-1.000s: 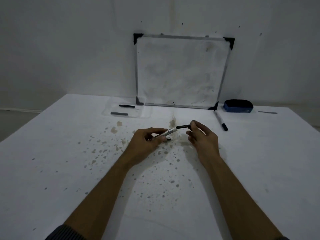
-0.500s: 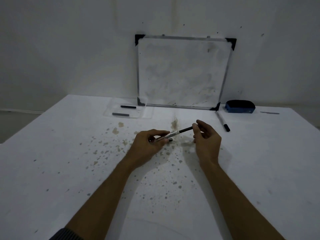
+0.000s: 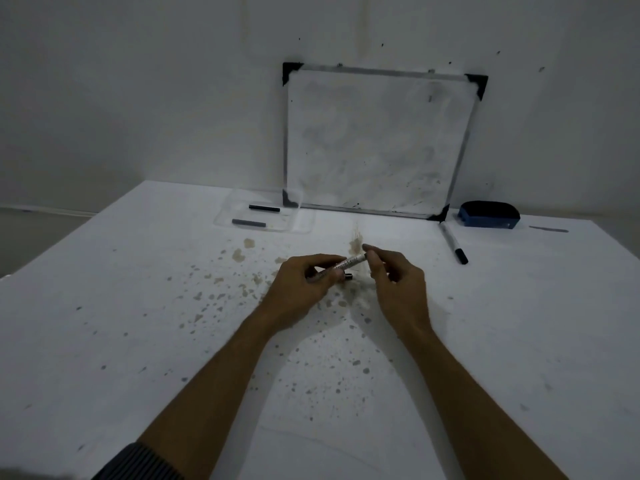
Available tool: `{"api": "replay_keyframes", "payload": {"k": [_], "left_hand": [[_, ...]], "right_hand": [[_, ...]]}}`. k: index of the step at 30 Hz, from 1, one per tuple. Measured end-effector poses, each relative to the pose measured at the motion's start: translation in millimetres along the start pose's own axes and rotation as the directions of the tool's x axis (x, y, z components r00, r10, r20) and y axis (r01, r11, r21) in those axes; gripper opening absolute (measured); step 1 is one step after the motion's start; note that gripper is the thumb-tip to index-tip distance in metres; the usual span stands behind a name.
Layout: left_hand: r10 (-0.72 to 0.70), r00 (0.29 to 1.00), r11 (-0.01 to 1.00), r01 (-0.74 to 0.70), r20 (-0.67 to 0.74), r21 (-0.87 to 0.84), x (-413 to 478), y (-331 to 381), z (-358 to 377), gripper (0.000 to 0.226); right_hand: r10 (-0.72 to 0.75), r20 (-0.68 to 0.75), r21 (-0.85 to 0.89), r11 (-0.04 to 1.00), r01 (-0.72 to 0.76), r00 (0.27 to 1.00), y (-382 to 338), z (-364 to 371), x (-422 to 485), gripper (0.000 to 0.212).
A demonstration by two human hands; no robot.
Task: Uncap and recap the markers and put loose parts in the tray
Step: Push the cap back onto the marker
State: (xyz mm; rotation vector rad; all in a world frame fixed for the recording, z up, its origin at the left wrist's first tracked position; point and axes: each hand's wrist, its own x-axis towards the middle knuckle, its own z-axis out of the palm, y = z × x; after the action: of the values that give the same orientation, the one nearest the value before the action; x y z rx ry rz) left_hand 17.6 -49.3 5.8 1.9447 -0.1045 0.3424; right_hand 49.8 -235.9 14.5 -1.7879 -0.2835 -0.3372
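My left hand [image 3: 304, 285] grips a white marker [image 3: 349, 263] by its barrel, tilted up to the right above the table's middle. My right hand [image 3: 394, 278] pinches the marker's far end, and its fingertips cover the black cap there. A small dark tip [image 3: 348, 277] pokes out under my left fingers. The clear tray [image 3: 301, 223] lies at the back left and holds two dark stick-like parts [image 3: 264, 208] [image 3: 248, 223]. A second capped marker [image 3: 453, 242] lies on the table at the right.
A whiteboard [image 3: 377, 143] leans on the wall behind the tray. A blue eraser [image 3: 489, 215] sits at its right corner, with a thin grey strip [image 3: 549, 229] beyond it. The white table [image 3: 138, 323] is speckled with brown stains.
My right hand moved left along the marker's axis. The black cap, visible before between the barrel and my fingers, is now hidden under my fingertips at the barrel's end.
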Motion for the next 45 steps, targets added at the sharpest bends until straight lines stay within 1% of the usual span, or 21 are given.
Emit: {"api": "replay_keyframes", "payload": {"k": [2, 4, 5, 6, 7, 8, 9, 10, 14, 16, 18, 20, 21, 22, 23, 24, 25, 28, 33, 39, 45], "left_hand": [[-0.021, 0.999, 0.998, 0.019, -0.039, -0.058, 1.9, -0.7, -2.5, 0.029], [-0.077, 0.991, 0.991, 0.064, -0.110, -0.114, 5.3, -0.8, -7.2, 0.030], [-0.113, 0.984, 0.984, 0.092, -0.137, -0.152, 6.7, -0.1, -10.1, 0.030], [-0.144, 0.978, 0.973, 0.113, -0.152, -0.200, 7.8, 0.6, -13.1, 0.029], [-0.165, 0.974, 0.960, 0.123, -0.153, -0.250, 8.0, 1.4, -15.5, 0.028], [-0.174, 0.975, 0.948, 0.126, -0.142, -0.292, 7.9, 2.1, -17.1, 0.028], [-0.172, 0.977, 0.941, 0.125, -0.125, -0.316, 7.3, 2.5, -17.7, 0.028], [-0.167, 0.980, 0.938, 0.125, -0.106, -0.322, 6.2, 3.8, -17.5, 0.029], [-0.149, 0.988, 0.955, 0.134, -0.038, -0.265, 0.9, 9.7, -12.9, 0.027], [-0.141, 0.990, 0.963, 0.134, -0.014, -0.235, -0.3, 8.7, -10.6, 0.025], [-0.130, 0.991, 0.966, 0.130, 0.013, -0.222, -1.6, 7.2, -9.1, 0.025], [-0.109, 0.993, 0.975, 0.113, 0.032, -0.193, -3.6, 6.4, -7.8, 0.024], [-0.097, 0.994, 0.979, 0.103, 0.041, -0.177, -4.7, 6.9, -7.6, 0.024], [-0.086, 0.995, 0.982, 0.094, 0.050, -0.166, -5.4, 7.4, -7.5, 0.024], [-0.078, 0.995, 0.983, 0.087, 0.060, -0.164, -6.0, 8.3, -7.6, 0.024], [-0.073, 0.995, 0.982, 0.084, 0.069, -0.167, -6.3, 8.9, -7.6, 0.024], [-0.069, 0.995, 0.982, 0.081, 0.075, -0.169, -6.8, 9.5, -7.4, 0.025], [-0.065, 0.995, 0.987, 0.074, 0.070, -0.141, -8.5, 10.6, -6.1, 0.027], [-0.048, 0.997, 0.994, 0.054, 0.064, -0.094, -10.0, 11.1, -4.4, 0.028], [-0.043, 0.997, 0.992, 0.050, 0.063, -0.114, -7.3, 6.1, -4.4, 0.028], [-0.044, 0.996, 0.990, 0.054, 0.081, -0.129, -7.8, 6.2, -6.0, 0.019]], "right_hand": [[-0.046, 0.113, -0.071, 0.996, 0.054, 0.993, -0.8, 6.0, -4.7, 0.034], [-0.035, 0.179, -0.103, 0.993, 0.054, 0.983, 0.8, 7.7, -4.8, 0.040], [-0.030, 0.215, -0.148, 0.987, 0.063, 0.976, 2.8, 8.2, -3.5, 0.042], [-0.030, 0.262, -0.234, 0.968, 0.094, 0.964, 5.4, 9.2, -2.3, 0.044], [-0.034, 0.317, -0.351, 0.924, 0.151, 0.948, 7.5, 10.9, -1.9, 0.045], [-0.046, 0.362, -0.466, 0.856, 0.223, 0.931, 10.6, 13.3, -2.3, 0.045], [-0.069, 0.389, -0.538, 0.793, 0.287, 0.919, 13.8, 15.9, -2.7, 0.042], [-0.094, 0.397, -0.561, 0.762, 0.322, 0.913, 16.4, 17.8, -2.7, 0.037], [-0.094, 0.362, -0.502, 0.818, 0.279, 0.927, 16.6, 16.4, -3.6, 0.025], [-0.048, 0.318, -0.452, 0.870, 0.196, 0.947, 11.4, 12.9, -3.8, 0.025], [0.025, 0.238, -0.313, 0.948, 0.052, 0.971, 2.6, 6.2, -0.9, 0.029], [0.123, 0.187, -0.109, 0.989, -0.104, 0.975, -4.1, -2.3, 4.2, 0.031], [0.171, 0.173, 0.024, 0.984, -0.177, 0.970, -4.9, -6.4, 6.9, 0.030], [0.221, 0.171, 0.166, 0.954, -0.249, 0.960, -5.1, -9.7, 8.4, 0.027], [0.271, 0.183, 0.299, 0.900, -0.316, 0.945, -5.4, -11.9, 9.4, 0.025], [0.301, 0.194, 0.387, 0.851, -0.355, 0.934, -4.9, -13.9, 9.6, 0.024], [0.313, 0.194, 0.420, 0.830, -0.367, 0.930, -2.9, -14.7, 9.7, 0.024], [0.305, 0.165, 0.375, 0.860, -0.345, 0.938, 1.0, -12.8, 8.6, 0.026], [0.321, 0.143, 0.392, 0.850, -0.352, 0.936, -0.8, -8.7, 5.2, 0.026], [0.198, 0.124, 0.306, 0.925, -0.227, 0.972, -6.6, -8.7, 0.5, 0.028], [0.116, 0.124, 0.197, 0.971, -0.139, 0.986, -7.2, -13.1, 1.2, 0.016]]}}
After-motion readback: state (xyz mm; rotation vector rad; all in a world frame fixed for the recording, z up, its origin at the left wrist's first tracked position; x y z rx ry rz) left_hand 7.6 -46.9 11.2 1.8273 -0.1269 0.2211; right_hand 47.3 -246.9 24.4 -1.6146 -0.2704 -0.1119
